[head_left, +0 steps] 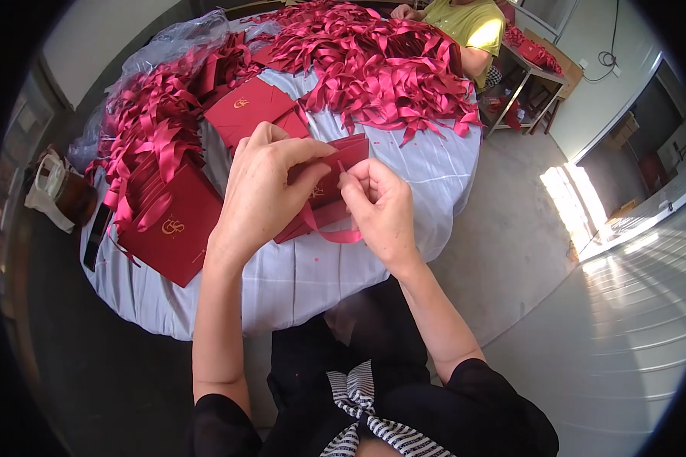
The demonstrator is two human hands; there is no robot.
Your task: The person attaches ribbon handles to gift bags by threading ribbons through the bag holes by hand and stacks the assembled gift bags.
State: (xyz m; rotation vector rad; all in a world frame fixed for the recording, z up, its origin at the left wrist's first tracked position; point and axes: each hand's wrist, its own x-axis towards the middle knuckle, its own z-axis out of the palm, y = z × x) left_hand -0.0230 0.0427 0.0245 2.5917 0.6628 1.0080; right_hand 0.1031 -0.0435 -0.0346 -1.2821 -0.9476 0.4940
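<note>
A dark red paper gift bag with a gold emblem lies between my hands above the near part of the table. My left hand is closed on its upper edge, thumb and fingers pinching the paper. With thumb and forefinger together, my right hand grips the end of a red ribbon at the bag's right side. The ribbon loops down across the bag's front. Part of the bag is hidden behind my fingers. Beside my left forearm rests a stack of red bags with ribbon handles.
Flat red bags lie beyond my left hand. A large heap of ribboned bags covers the far side of the cloth-covered table. Clear plastic sits far left. Another person in yellow works at the far right, near a metal cart.
</note>
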